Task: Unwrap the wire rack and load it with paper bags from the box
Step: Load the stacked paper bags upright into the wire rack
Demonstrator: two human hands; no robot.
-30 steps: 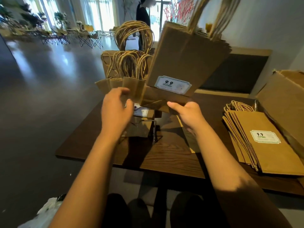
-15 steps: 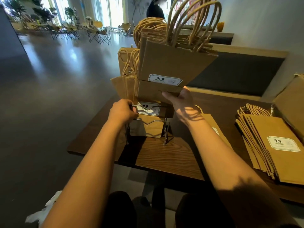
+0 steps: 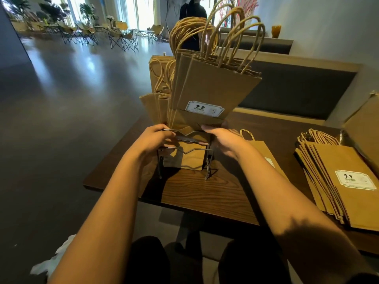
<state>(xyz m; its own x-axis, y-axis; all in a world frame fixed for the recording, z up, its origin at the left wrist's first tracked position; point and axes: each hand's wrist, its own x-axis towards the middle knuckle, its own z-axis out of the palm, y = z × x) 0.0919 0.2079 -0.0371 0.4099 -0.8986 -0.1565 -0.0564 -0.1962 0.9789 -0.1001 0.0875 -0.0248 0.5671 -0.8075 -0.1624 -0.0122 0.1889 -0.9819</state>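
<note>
A black wire rack point(image 3: 185, 151) stands on the dark wooden table point(image 3: 205, 193), filled with upright brown paper bags with twisted handles. The front bundle of bags point(image 3: 213, 89) carries a white "9.9" label and sits low in a rack slot. My left hand point(image 3: 153, 138) grips the rack's upper wire at its left end. My right hand point(image 3: 222, 138) holds the bottom edge of the front bundle at the rack's right side. A flat stack of the same bags point(image 3: 336, 181) lies on the table at the right. One single bag point(image 3: 264, 154) lies flat under my right forearm.
The open cardboard box point(image 3: 365, 132) stands at the far right edge. A bench with a dark cushion point(image 3: 297, 91) runs behind the table. A person point(image 3: 192, 13) stands beyond the rack. White wrapping point(image 3: 53, 261) lies on the floor at lower left. Folding chairs stand far off.
The bundle in my right hand has come down from above the rack into a slot. My left hand moved from the bags onto the rack's wire. My view has drawn closer.
</note>
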